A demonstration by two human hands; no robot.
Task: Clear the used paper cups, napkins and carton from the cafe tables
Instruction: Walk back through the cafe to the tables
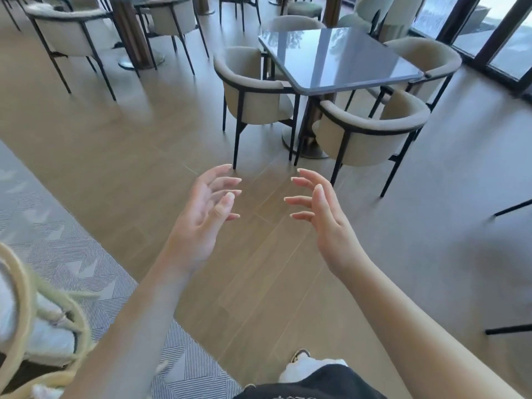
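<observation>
Both hands up over the floor, left [205, 208] and right [319, 211], fingers spread and loosely curved, holding nothing. Can't spot any cups, napkins or carton; the grey counter [339, 59] sits ahead.

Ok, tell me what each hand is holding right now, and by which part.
Nothing is held. The left hand and the right hand are both out in front over the wooden floor, fingers spread and loosely bent, with only air between them.

Both bare forearms reach forward, left hand [201, 214] and right hand [325, 217] palms facing, fingers [299, 200] spread, loosely curved, holding nothing
</observation>
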